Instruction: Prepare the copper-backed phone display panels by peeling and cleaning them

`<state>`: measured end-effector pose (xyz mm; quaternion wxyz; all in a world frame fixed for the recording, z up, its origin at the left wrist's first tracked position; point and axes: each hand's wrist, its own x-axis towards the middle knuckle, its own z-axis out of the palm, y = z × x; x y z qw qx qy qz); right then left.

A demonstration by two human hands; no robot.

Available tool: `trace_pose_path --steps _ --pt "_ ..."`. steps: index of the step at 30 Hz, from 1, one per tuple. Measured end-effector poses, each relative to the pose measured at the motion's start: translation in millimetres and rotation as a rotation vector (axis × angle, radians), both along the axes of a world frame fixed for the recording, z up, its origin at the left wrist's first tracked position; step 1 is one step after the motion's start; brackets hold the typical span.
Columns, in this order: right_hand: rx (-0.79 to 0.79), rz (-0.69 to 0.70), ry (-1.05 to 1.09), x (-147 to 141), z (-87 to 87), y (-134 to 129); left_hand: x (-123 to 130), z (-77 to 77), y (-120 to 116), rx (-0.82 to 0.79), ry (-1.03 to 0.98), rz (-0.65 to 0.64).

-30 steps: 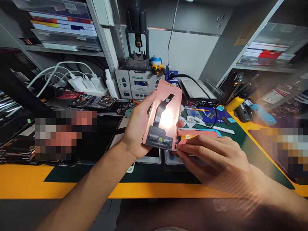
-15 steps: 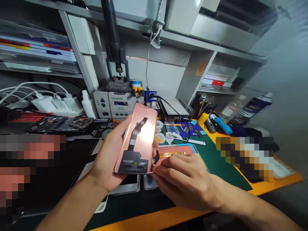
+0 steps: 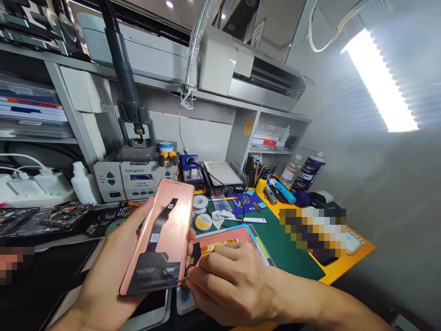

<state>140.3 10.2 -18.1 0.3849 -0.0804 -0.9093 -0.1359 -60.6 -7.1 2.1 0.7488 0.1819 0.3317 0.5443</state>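
Observation:
My left hand [image 3: 113, 262] is closed around a phone screen panel [image 3: 175, 216], held tilted with its copper-coloured back facing me. A black flex cable [image 3: 160, 230] runs down that back to a black patch at the lower end. My right hand [image 3: 234, 280] is closed in a pinch at the panel's lower right corner. From its fingertips pokes a thin, dark, pointed tool [image 3: 183, 279]; its kind is hidden by the fingers. Behind the right hand lies a second copper-backed panel [image 3: 210, 238] with an orange flex cable [image 3: 215, 247].
On the green mat [image 3: 292, 253] are a solder wire spool [image 3: 200, 203], a round yellow-labelled tin [image 3: 203, 222] and a white-handled tool [image 3: 253, 220]. A grey soldering station [image 3: 138, 181] stands behind. Phone boards [image 3: 65, 216] lie at left. A spray can [image 3: 310, 170] stands at right.
The view has swung up and to the right, so the panel and both hands sit lower and further left. A thin tool tip now shows at the panel's lower corner.

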Motion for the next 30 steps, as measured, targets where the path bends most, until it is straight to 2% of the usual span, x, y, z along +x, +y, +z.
trace_pose_path --steps 2,4,6,9,16,30 --pt "-0.031 0.001 0.005 1.0 -1.5 -1.5 3.9 9.0 -1.9 0.008 0.079 0.038" --pt "-0.098 -0.003 -0.002 2.1 -2.5 -3.6 6.2 15.3 -2.3 0.007 0.053 0.013" --pt "-0.159 -0.014 0.007 3.1 -3.8 -4.6 6.0 17.1 -1.3 0.075 0.004 -0.027" --pt "-0.223 -0.003 0.018 3.8 -6.3 -4.0 3.0 14.5 -0.5 0.147 -0.043 -0.043" --pt "-0.249 -0.006 0.002 2.6 -1.5 -6.7 -1.0 10.7 -4.1 0.212 -0.028 -0.077" --pt "-0.207 -0.004 -0.019 1.9 1.1 -7.3 -2.5 4.3 -2.5 0.263 -0.041 -0.124"
